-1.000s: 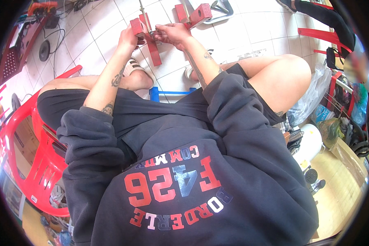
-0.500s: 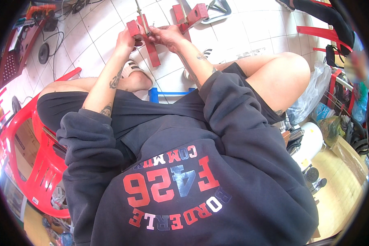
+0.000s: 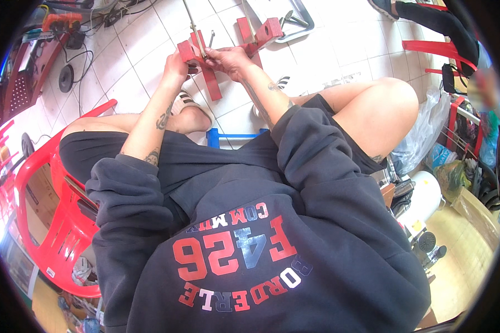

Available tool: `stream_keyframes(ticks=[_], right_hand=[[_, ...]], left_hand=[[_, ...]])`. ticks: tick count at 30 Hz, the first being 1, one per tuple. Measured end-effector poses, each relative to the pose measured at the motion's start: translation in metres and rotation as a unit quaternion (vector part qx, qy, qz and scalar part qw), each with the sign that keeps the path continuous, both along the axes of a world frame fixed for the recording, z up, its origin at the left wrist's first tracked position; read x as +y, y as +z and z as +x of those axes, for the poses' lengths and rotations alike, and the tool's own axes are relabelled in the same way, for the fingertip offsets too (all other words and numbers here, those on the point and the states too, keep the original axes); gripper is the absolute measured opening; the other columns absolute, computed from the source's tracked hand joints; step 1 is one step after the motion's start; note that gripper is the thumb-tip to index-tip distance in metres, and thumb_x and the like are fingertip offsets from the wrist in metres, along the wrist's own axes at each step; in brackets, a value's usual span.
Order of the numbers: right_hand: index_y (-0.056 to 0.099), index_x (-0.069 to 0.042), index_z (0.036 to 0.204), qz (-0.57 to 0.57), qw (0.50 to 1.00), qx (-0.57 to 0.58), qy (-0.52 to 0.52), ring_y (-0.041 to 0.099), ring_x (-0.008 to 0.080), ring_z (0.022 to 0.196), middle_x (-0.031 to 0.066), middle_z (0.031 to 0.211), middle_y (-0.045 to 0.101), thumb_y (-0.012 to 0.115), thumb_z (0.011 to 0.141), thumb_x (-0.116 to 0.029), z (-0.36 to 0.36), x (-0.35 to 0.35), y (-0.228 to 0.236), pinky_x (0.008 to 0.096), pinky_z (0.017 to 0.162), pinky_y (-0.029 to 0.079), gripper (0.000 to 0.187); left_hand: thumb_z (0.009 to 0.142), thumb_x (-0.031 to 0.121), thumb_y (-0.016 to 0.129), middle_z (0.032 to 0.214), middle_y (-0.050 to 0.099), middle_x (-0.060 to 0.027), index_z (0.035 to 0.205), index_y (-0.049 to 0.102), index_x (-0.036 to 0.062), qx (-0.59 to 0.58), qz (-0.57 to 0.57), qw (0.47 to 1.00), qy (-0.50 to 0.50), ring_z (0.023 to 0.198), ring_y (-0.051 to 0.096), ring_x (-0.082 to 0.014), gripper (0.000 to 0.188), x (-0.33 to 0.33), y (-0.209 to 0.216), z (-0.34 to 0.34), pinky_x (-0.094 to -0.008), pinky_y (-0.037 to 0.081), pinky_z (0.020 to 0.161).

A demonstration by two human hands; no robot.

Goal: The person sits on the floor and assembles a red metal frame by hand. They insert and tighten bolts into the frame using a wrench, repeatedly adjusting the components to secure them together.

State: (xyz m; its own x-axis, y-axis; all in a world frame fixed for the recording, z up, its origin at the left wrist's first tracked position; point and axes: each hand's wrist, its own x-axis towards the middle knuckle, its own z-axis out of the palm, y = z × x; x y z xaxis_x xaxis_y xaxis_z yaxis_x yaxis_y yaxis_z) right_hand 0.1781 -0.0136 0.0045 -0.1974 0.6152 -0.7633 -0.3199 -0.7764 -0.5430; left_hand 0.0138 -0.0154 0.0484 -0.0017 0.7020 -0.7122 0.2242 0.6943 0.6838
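In front of my feet stands a red-painted metal stand (image 3: pixel 210 82) with square blocks and flat feet. A thin brass-coloured rod (image 3: pixel 193 23) rises through its left block, and another rod (image 3: pixel 246 18) stands at the right part. My left hand (image 3: pixel 176 69) is closed against the left block's near side, its fingertips partly hidden behind the metal. At the base of the left rod, the thumb and fingers of my right hand (image 3: pixel 231 61) pinch together; whatever is between them is too small to tell. A small grey metal pin (image 3: pixel 211 38) sticks up just beyond these fingers.
A grey tray (image 3: pixel 299 25) holding metal parts lies beyond the stand on the tiled floor. A blue stool frame (image 3: pixel 236 135) shows between my legs, a red plastic chair (image 3: pixel 36 222) at left. Cables and a black disc (image 3: pixel 66 79) lie far left. Another person's leg (image 3: pixel 439 22) is far right.
The whole view has shifted, so stand and hands appear slightly lower and further right. Both hands keep their places at the left block, and the grey pin beyond the right fingers shows more plainly.
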Motion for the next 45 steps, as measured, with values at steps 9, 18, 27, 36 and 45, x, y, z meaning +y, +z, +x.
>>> stream_keyframes(ticks=[9, 18, 27, 36, 45], right_hand=[[0.066, 0.006, 0.101, 0.058, 0.997, -0.038, 0.033, 0.062, 0.0102, 0.071, 0.0067, 0.088, 0.067, 0.07, 0.088, -0.017, 0.0, -0.001, -0.023, 0.0222, 0.069, 0.055, 0.028], [0.068, 0.004, 0.097, 0.124, 0.989, -0.078, 0.018, 0.061, 0.0103, 0.071, 0.0058, 0.085, 0.067, 0.07, 0.088, -0.023, -0.01, -0.009, -0.041, 0.0218, 0.065, 0.053, 0.028], [0.069, 0.001, 0.089, 0.028, 0.995, -0.081, 0.055, 0.055, 0.0074, 0.064, 0.0017, 0.075, 0.064, 0.07, 0.089, -0.023, -0.008, 0.003, -0.014, 0.0218, 0.062, 0.05, 0.024], [0.067, 0.004, 0.099, 0.092, 0.996, -0.001, 0.003, 0.057, 0.0084, 0.065, 0.003, 0.083, 0.064, 0.068, 0.09, -0.02, -0.007, -0.011, -0.028, 0.0211, 0.064, 0.052, 0.025], [0.065, 0.006, 0.095, 0.043, 0.995, -0.044, 0.081, 0.062, 0.0102, 0.069, 0.0056, 0.083, 0.066, 0.068, 0.089, -0.019, 0.0, 0.005, -0.018, 0.0228, 0.07, 0.056, 0.026]], left_hand=[[0.091, 0.042, 0.039, 0.106, 0.065, -0.0122, 0.111, 0.061, 0.0092, -0.004, -0.002, 1.0, 0.024, 0.084, 0.063, -0.023, 0.044, 0.0, 0.005, 0.005, -0.0397, 0.045, 0.079], [0.09, 0.042, 0.039, 0.1, 0.067, -0.0091, 0.106, 0.062, 0.0115, 0.005, 0.025, 1.0, 0.012, 0.08, 0.062, -0.0206, 0.041, -0.003, 0.0, 0.004, -0.037, 0.045, 0.075], [0.09, 0.041, 0.041, 0.1, 0.066, -0.0099, 0.106, 0.062, 0.0099, -0.002, 0.061, 0.998, 0.015, 0.079, 0.063, -0.0215, 0.04, -0.006, 0.003, 0.004, -0.0379, 0.046, 0.074], [0.09, 0.039, 0.043, 0.1, 0.066, -0.011, 0.108, 0.061, 0.0097, 0.004, -0.001, 1.0, 0.005, 0.084, 0.064, -0.0227, 0.039, 0.001, 0.002, 0.001, -0.0391, 0.046, 0.077], [0.09, 0.04, 0.043, 0.101, 0.066, -0.0115, 0.107, 0.062, 0.0075, 0.006, 0.026, 1.0, -0.01, 0.081, 0.064, -0.0218, 0.041, -0.001, 0.006, 0.002, -0.0358, 0.047, 0.075]])
